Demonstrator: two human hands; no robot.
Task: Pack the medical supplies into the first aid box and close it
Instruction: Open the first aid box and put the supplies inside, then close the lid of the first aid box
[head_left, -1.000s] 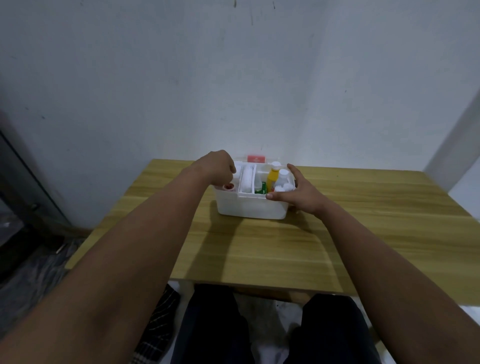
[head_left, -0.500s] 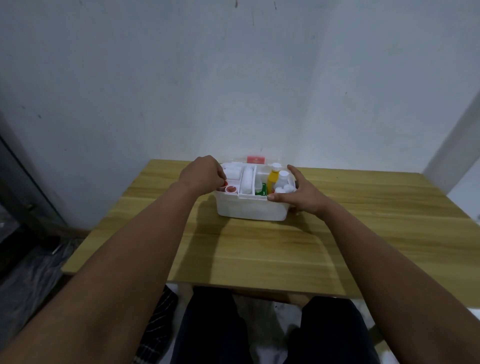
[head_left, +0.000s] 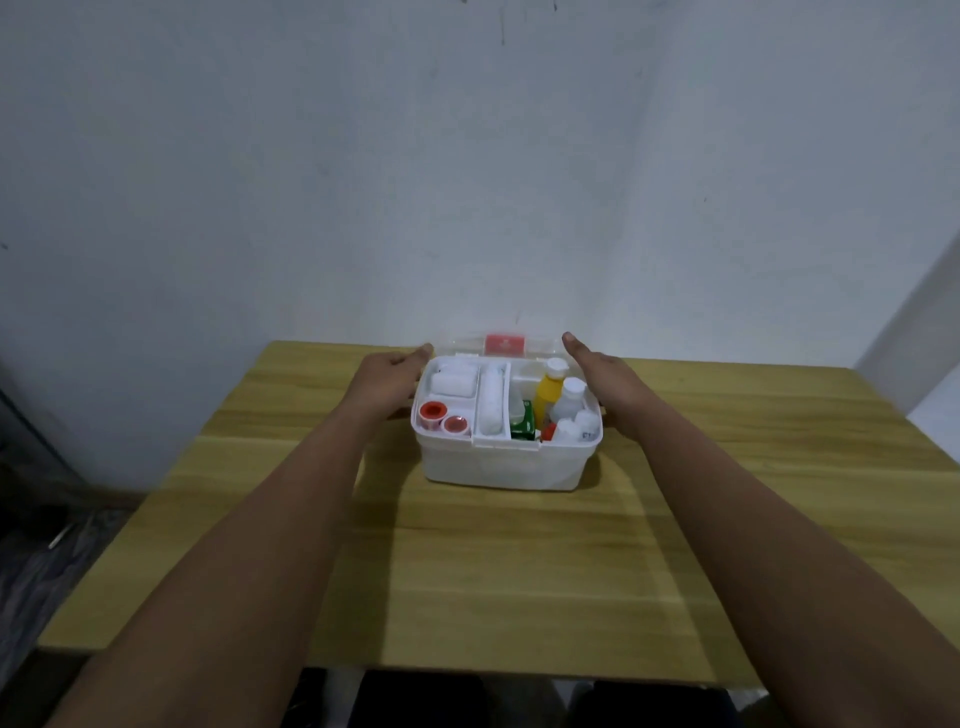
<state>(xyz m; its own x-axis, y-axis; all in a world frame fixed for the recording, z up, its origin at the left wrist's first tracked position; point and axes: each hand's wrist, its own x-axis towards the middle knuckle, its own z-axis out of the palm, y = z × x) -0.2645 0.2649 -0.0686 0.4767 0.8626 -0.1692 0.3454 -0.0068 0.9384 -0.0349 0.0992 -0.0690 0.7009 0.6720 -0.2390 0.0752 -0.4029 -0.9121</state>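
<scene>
The first aid box (head_left: 506, 462) sits open on the wooden table (head_left: 519, 561), near its far edge, packed with supplies. The left hand (head_left: 388, 383) and right hand (head_left: 605, 376) flank it, fingers extended toward the clear lid (head_left: 501, 344) behind; whether they grip it cannot be told.

White first aid box (head_left: 498, 467) upright on worktop, far centre, lid (head_left: 504, 344) open at the back w/ red label. Inside: 2 red-capped rolls (head_left: 439, 415) front-left, white gauze rolls (head_left: 454, 384), yellow bottle (head_left: 549, 391), white bottles (head_left: 570, 397), green pack (head_left: 522, 427).
</scene>
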